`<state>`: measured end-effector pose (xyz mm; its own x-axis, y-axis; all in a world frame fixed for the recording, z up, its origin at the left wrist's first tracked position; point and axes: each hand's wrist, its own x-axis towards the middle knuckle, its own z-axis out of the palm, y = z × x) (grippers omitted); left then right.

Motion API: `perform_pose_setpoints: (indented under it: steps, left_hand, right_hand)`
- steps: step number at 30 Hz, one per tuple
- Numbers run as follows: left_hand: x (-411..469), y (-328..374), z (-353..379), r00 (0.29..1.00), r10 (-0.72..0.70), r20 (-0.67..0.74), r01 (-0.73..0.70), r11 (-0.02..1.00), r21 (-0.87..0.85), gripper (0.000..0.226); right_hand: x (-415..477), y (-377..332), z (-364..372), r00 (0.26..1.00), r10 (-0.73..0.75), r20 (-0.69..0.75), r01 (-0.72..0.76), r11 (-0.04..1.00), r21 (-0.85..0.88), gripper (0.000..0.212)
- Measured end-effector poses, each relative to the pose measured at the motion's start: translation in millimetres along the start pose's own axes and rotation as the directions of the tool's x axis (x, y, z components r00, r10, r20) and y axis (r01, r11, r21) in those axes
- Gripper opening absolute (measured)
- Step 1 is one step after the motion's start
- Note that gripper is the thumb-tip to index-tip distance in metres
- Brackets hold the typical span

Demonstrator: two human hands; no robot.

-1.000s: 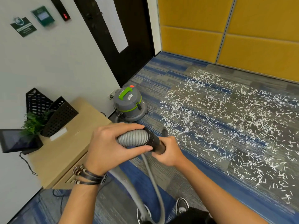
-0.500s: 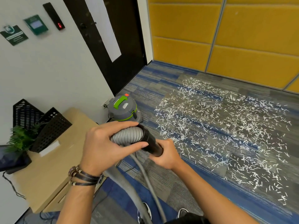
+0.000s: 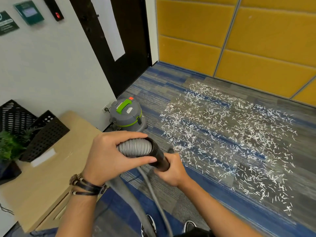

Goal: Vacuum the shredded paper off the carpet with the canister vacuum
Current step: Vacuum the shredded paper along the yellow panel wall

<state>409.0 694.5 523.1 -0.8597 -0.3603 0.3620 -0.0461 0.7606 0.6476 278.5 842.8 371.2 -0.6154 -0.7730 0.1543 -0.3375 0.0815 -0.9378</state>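
Left hand (image 3: 106,154) wraps the grey corrugated hose (image 3: 135,147) right where it enters the black cuff (image 3: 158,154): fingers (image 3: 130,135) over the top, thumb underneath, closed firmly round it. Right hand (image 3: 172,170) grips the narrower end of the same cuff, fingers curled round and mostly hidden under it. Both hands are held in front of the body, above the carpet (image 3: 171,194). The hose drops away below the hands, with two grey runs heading down past the shoes (image 3: 189,226) at the bottom edge. The nozzle end is mostly hidden behind the right hand, so can't tell if it touches the floor. Canister vacuum (image 3: 127,115), grey with a green handle (image 3: 123,104) and a red switch on top, sits upright on the carpet against the white wall, just beside the black door (image 3: 123,40) and next to a wall socket (image 3: 106,107). Shredded paper (image 3: 222,137) lies in a wide white scatter over the grey-blue carpet, right of the vacuum and ahead of the hands, reaching toward the yellow wall panels (image 3: 256,40). The nearest strips lie just beyond the right hand. On the left, a wooden table (image 3: 42,182) carries a black mesh organiser (image 3: 46,134) and a small green plant (image 3: 10,144). Left wrist wears dark corded wristbands (image 3: 85,185).
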Motion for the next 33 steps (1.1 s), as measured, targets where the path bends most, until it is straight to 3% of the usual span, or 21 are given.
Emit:
perform_pose_setpoints:
  steps: [3, 6, 12, 20, 25, 33]
  left_hand:
    - [2.5, -1.9, -2.4, 0.996, 0.048, -0.079, -0.043, 0.996, 0.073, 0.055]
    - [4.0, -12.3, -5.1, 0.993, 0.031, -0.110, -0.021, 0.995, 0.098, 0.055]
    - [4.8, -39.0, 11.8, 0.995, -0.087, -0.045, 0.092, 0.986, 0.141, 0.054]
    - [10.2, -43.9, 14.3, 0.995, -0.102, 0.023, 0.101, 0.994, 0.040, 0.056]
    - [9.3, -42.6, -0.7, 0.997, -0.075, 0.024, 0.075, 0.997, -0.022, 0.056]
    - [10.1, -45.7, -20.1, 0.997, -0.046, -0.067, 0.046, 0.999, -0.012, 0.056]
  right_hand:
    - [11.6, -4.6, 3.2, 0.996, -0.060, -0.067, 0.058, 0.998, -0.024, 0.031]
    - [29.1, 0.2, 11.0, 0.997, -0.060, -0.044, 0.058, 0.997, -0.047, 0.027]
    - [52.2, 20.5, 22.4, 0.999, 0.030, 0.044, -0.028, 0.999, -0.039, 0.043]
    - [35.3, 33.3, 34.6, 0.994, 0.075, -0.074, -0.075, 0.997, -0.002, 0.041]
    - [28.8, 25.7, 45.9, 0.994, 0.061, -0.091, -0.061, 0.998, 0.012, 0.020]
    - [41.5, 15.5, 50.1, 0.990, 0.006, -0.138, -0.016, 0.998, -0.068, 0.013]
